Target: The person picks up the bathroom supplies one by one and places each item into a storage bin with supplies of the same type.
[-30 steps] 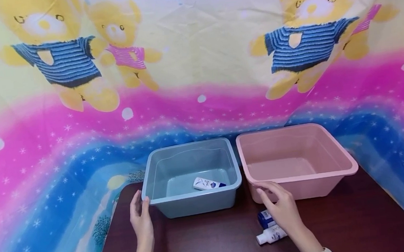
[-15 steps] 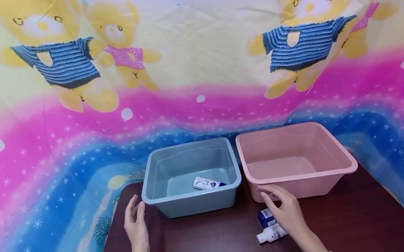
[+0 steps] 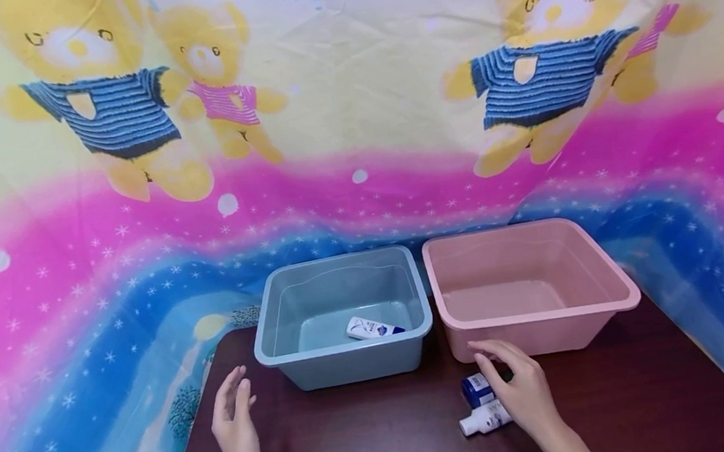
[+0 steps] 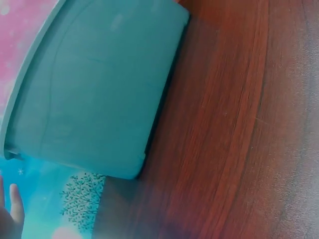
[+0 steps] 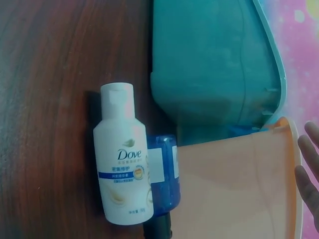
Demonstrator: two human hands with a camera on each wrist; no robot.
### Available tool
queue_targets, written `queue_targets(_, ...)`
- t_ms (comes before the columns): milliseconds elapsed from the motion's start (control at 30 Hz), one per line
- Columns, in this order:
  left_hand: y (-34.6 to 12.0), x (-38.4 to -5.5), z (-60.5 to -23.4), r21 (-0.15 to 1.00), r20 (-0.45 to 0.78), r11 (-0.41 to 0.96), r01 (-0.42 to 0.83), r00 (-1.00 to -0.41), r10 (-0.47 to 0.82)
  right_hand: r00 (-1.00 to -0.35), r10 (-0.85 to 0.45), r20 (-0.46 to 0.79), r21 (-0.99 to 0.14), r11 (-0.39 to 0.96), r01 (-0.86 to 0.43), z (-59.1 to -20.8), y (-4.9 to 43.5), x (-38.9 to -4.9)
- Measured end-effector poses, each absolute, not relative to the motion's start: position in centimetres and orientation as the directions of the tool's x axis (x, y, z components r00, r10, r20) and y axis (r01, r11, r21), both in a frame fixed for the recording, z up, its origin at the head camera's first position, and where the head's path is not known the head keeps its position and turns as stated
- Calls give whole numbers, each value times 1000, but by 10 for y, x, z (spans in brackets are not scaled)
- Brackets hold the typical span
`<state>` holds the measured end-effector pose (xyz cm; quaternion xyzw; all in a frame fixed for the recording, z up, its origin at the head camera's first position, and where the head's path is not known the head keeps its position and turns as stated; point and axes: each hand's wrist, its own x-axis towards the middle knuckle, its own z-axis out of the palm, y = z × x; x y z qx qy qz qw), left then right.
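Observation:
My left hand (image 3: 235, 424) is held over the table left of the blue-grey plastic tub (image 3: 356, 365), apart from it and holding nothing. My right hand (image 3: 527, 388) hovers in front of the pink tub (image 3: 530, 337), its fingers relaxed and nothing in them. Below that hand a white Dove bottle (image 5: 122, 169) lies on its side. Touching it is a blue bottle (image 5: 167, 189) with a dark cap, partly hidden by the hand in the head view. Inside the blue-grey tub lies a white tube (image 3: 372, 327) with a dark blue cap.
The dark wood table (image 3: 369, 436) carries both tubs side by side at its back edge, the pink one on the right. Behind them hangs a cloth (image 3: 352, 125) printed with bears.
My left hand has drawn away from the blue-grey tub's rim, toward me and to the left. The right hand has moved slightly back from the pink tub. The bottles stay put.

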<state>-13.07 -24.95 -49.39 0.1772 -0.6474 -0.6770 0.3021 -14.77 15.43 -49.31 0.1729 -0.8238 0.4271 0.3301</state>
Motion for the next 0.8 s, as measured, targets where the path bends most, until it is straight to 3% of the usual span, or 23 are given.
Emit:
queue_targets(167,-248,-121,-490,969,168,-31,243,-751,-638,-708,-18,706,-570,577,-584,-495,157,-145)
queue_targets(367,-243,-114,-487,976,159,-18,216,-770,-618,-704,-15,710,-562,589,-580,-496,159,-141)
queue_targets(800,-223,-110,-485,976,49,-162,144,-873,-486,-682,-3,732,-562,562,-607,-498,163,-137)
